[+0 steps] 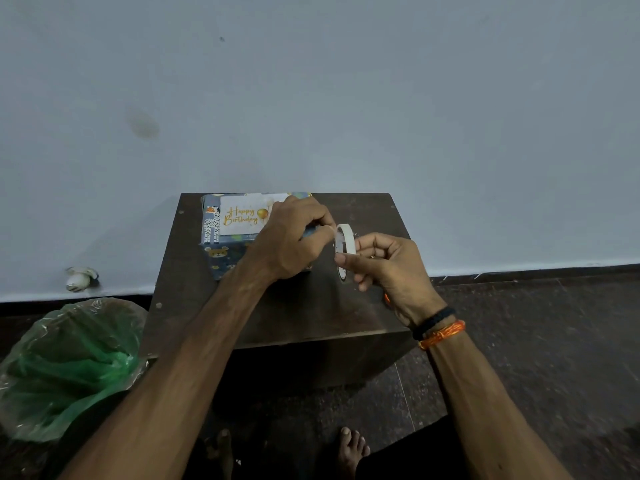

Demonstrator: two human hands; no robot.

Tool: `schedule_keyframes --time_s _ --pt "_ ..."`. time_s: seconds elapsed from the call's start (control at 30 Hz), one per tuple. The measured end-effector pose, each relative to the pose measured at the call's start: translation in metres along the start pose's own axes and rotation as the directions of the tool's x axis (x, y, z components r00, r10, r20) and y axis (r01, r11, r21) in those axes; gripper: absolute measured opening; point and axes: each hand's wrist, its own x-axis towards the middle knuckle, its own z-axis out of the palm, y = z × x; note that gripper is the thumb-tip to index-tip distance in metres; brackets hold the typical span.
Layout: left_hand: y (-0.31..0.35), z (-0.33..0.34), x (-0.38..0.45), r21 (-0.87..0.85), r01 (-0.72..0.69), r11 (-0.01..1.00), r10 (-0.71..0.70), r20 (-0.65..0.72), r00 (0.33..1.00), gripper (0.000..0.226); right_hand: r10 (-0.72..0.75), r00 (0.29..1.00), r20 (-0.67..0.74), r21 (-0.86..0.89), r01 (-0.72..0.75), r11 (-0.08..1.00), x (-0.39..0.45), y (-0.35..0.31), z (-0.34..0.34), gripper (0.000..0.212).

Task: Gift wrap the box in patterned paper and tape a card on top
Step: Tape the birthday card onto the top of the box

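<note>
We judge the wrapped box [221, 252], at the far left corner of the dark stand [311, 306], stiff and light, its paper slick; best held by its sides. The card [244, 214] lies on top, its right end hidden by our left hand [294, 237], which pinches the tape's free end. Our right hand [384, 265] grips the tape roll [345, 242]; the strip itself is hard to make out.
</note>
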Motion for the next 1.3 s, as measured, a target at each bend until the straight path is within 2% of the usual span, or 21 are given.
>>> schedule_keyframes --time_s 0.1,0.23,0.47,0.57,0.77,1.03,1.3 --pt "-0.004 0.001 0.000 0.004 0.008 1.000 -0.008 0.012 1.000 0.023 -0.003 1.000 -0.004 -0.004 0.002 1.000 0.001 0.002 0.000 0.019" --pt "-0.004 -0.001 0.000 0.051 -0.030 0.998 0.028 0.039 0.999 0.005 0.009 1.000 -0.013 -0.009 -0.009 1.000 0.001 0.003 -0.001 0.024" --pt "0.000 0.000 0.001 0.092 -0.061 0.994 0.060 0.015 0.998 0.012 0.048 0.997 -0.057 -0.115 -0.055 0.992 -0.001 0.001 0.005 0.027" --pt "0.000 0.000 0.002 0.119 -0.088 0.989 0.086 0.021 0.996 0.006 0.067 0.992 -0.104 -0.204 -0.087 0.975 -0.001 0.002 0.009 0.026" --pt "-0.002 -0.002 0.006 0.293 -0.198 0.935 0.186 0.068 0.980 0.009 0.119 0.985 -0.124 -0.275 -0.149 0.950 -0.002 0.001 0.011 0.026" --pt "0.001 -0.005 0.007 0.310 -0.216 0.926 0.181 0.140 0.974 0.010 0.104 0.988 -0.112 -0.359 -0.138 0.923 -0.003 0.001 0.011 0.028" --pt "0.001 -0.001 0.010 0.224 -0.084 0.971 0.051 0.151 0.987 0.020 0.092 0.992 -0.081 -0.370 -0.116 0.922 -0.003 0.002 0.012 0.026"
